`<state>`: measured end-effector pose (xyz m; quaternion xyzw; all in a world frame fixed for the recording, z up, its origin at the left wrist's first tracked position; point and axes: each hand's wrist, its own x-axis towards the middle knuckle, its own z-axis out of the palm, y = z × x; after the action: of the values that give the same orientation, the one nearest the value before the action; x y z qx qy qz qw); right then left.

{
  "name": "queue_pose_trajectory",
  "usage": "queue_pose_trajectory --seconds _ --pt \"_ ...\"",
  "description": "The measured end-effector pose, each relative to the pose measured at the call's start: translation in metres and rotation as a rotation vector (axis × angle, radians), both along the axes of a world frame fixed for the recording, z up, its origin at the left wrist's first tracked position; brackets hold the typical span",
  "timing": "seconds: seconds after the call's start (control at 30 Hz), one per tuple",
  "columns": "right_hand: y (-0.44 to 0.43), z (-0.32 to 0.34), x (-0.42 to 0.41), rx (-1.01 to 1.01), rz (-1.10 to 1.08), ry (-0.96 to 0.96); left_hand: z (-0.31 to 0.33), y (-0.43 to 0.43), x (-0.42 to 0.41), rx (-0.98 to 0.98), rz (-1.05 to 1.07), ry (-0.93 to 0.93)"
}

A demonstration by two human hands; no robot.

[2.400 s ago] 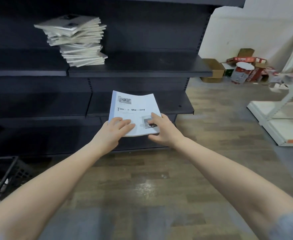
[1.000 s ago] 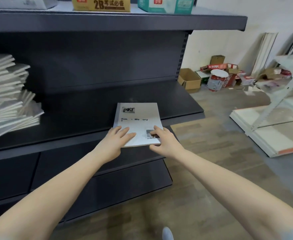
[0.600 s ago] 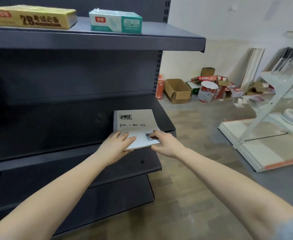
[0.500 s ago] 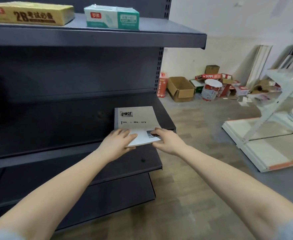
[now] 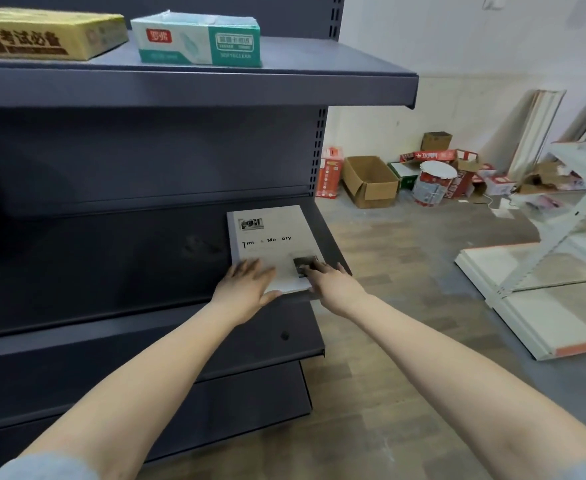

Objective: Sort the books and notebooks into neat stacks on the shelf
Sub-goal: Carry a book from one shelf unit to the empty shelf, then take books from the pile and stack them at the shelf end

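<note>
Item: white notebook, cover up, lying flat at the right end of the dark middle shelf, its near edge close to the shelf's front lip. Left hand: arm reaching forward, fingers straight and spread, resting flat on the notebook's near-left corner. Right hand: arm extended likewise, fingers straight, tips touching the near-right corner over a small dark picture, neither hand curled round anything.
</note>
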<state>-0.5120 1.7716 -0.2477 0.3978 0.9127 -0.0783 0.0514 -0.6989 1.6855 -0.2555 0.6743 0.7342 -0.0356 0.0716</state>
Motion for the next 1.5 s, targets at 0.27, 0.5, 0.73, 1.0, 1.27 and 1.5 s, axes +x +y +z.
queue_pose_trajectory --seconds 0.27,0.5,0.73,1.0,1.27,1.5 --pt "0.034 0.004 -0.012 -0.199 -0.068 0.034 -0.007 0.044 -0.004 -0.056 0.073 -0.133" --pt "0.057 -0.003 -0.028 -0.173 -0.101 0.099 -0.015 0.072 -0.007 -0.012 0.113 -0.118" --pt "0.066 -0.020 -0.027 -0.094 -0.056 0.166 -0.026 0.077 -0.015 0.069 0.056 -0.090" --pt "0.063 -0.025 -0.032 0.018 -0.135 0.243 -0.028 0.076 -0.016 0.080 0.047 -0.097" --pt "0.065 0.005 -0.044 0.002 -0.175 0.042 -0.005 0.083 -0.026 -0.114 0.054 -0.124" --pt "0.013 0.012 -0.088 -0.021 -0.043 0.309 0.007 0.012 -0.075 0.099 0.096 -0.061"
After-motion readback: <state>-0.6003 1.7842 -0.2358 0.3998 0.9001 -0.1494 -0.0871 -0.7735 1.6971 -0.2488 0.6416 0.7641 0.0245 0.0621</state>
